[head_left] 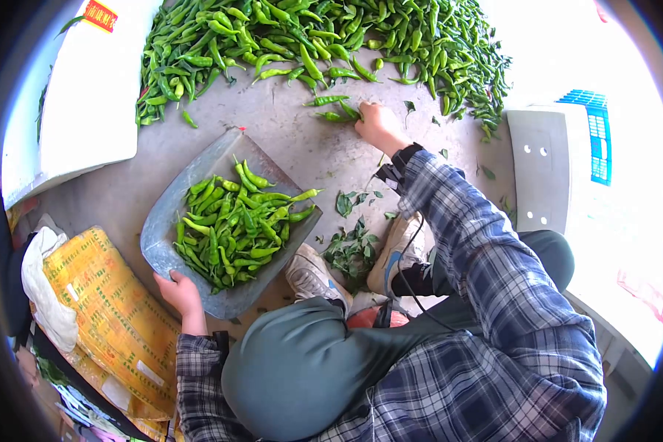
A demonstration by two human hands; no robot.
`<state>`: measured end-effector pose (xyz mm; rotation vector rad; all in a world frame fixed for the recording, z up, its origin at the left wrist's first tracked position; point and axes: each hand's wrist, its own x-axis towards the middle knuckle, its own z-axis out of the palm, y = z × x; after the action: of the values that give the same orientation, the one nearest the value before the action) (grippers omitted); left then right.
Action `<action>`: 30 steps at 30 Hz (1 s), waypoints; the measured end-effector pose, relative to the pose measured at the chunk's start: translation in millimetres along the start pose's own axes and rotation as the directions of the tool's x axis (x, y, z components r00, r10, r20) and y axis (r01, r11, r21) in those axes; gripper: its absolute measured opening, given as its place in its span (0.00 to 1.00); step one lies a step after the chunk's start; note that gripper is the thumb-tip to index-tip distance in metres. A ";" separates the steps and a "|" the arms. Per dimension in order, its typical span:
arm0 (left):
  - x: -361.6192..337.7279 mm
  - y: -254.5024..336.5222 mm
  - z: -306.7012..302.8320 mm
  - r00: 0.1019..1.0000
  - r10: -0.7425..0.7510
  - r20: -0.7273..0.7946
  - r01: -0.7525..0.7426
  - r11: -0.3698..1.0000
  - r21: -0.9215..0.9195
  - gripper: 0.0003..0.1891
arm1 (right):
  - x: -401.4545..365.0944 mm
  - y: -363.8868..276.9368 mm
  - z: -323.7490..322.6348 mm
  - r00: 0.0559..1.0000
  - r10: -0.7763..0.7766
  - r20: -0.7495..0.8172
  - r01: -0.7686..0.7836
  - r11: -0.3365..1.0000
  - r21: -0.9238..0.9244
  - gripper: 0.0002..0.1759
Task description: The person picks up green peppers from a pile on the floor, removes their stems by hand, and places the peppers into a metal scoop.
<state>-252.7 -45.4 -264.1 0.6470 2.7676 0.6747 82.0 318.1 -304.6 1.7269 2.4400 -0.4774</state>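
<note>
My left hand (180, 293) grips the near-left rim of a grey metal scoop (157, 234), with the thumb over the edge. Inside the scoop lies a heap of long green chili peppers (232, 230). My right hand (379, 127) reaches forward to the floor, its fingers closed on a green chili pepper (348, 109); the fingertips are partly hidden. Just left of those fingers, another loose pepper (327, 100) rests on the floor. Beyond both hands spreads a large pile of green chili peppers (302, 33).
Plucked leaves (352, 250) lie between my shoes (399, 254). A white box (88, 96) stands at left, above a yellow printed sack (110, 309). To the right are a pale plastic stool (545, 166) and a blue basket (597, 136). A thin cable hangs from my right wrist.
</note>
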 end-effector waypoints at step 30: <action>-3.1 4.2 -2.1 1.000 0.014 0.016 -0.014 1.000 -0.019 0.16 | -27.0 -113.6 -25.7 0.727 -0.613 0.308 0.371 0.729 0.575 0.20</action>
<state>-249.0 -44.3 -259.9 0.6654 2.7416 0.6945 -12.6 267.7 -251.6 0.7975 2.4866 -1.4911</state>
